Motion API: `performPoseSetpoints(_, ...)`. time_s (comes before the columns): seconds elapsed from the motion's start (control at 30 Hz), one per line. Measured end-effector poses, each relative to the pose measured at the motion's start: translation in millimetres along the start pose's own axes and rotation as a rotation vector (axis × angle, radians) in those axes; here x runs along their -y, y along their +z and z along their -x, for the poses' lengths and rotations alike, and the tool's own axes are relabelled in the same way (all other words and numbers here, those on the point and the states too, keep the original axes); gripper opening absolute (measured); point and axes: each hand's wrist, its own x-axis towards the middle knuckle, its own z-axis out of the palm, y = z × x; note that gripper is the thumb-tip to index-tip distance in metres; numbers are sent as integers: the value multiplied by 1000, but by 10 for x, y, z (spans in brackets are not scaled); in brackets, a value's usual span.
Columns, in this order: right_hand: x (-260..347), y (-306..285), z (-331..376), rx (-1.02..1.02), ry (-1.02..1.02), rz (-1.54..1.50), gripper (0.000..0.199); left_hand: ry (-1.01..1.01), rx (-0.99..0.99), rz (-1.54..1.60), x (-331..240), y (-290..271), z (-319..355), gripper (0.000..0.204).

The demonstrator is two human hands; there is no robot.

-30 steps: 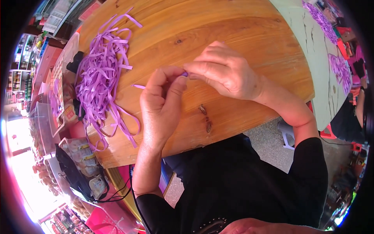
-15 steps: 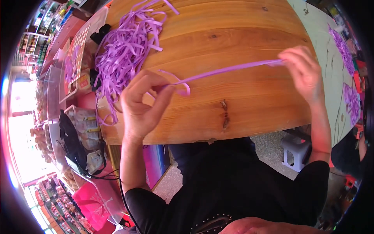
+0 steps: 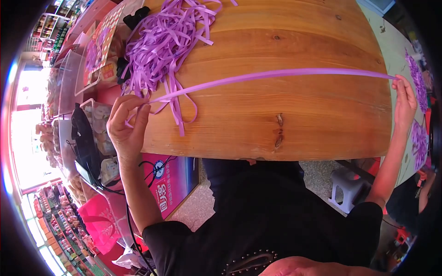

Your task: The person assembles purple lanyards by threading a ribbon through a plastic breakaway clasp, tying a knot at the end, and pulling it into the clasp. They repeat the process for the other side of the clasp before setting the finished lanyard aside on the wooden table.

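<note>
Head view: a long purple ribbon [image 3: 276,73] is stretched between two hands above a wooden table [image 3: 230,124], and nearly the whole width of the tabletop is spanned by it, with a slight upward bow seen along its length. By the thumb and fingers of the left hand [image 3: 126,140], which is held at the left edge of the table, the ribbon is pinched; purple loops are seen just beside these fingers, but whether they are formed by the same ribbon cannot be told. The other end is pinched in the fingertips of the right hand [image 3: 404,108], which is held out at the table's right edge. At the far left of the table, a tangled pile of purple ribbons [image 3: 165,41] is heaped, and from it a few strands are trailed toward the near edge, partly crossed by the stretched ribbon. On the right, a white, dark-veined table [image 3: 384,37] is placed beside the wooden one, and two purple bunches [image 3: 416,87] are laid on it. Below, a pale plastic stool [image 3: 347,186] is partly covered by the right arm. To the left, a black bag [image 3: 83,133] is set among clear containers [image 3: 71,69], and a bright pink bag [image 3: 99,225] is seen lower down.
</note>
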Motion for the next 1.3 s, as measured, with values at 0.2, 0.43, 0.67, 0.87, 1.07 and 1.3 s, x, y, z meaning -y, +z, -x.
performPoseSetpoints(0.2,-260,-460,-194,19,102,-375,29,-95,35,107,182,-143,151,12)
performPoseSetpoints(0.43,-351,-393,-212,-73,209,-527,33,-244,-72,863,385,94,273,13)
performPoseSetpoints(0.67,-668,-199,-232,-78,417,-1051,29,-461,-560,1720,187,579,18,14)
performPoseSetpoints(0.87,-473,-10,-225,-160,427,-1195,22,-385,-203,2035,-30,772,-141,25)
performPoseSetpoints(1.07,140,521,-131,-134,207,-820,31,-502,-124,1521,-419,1112,-79,28)
performPoseSetpoints(1.3,819,1784,418,418,-99,-292,28,-570,76,1537,-876,1381,-105,17)
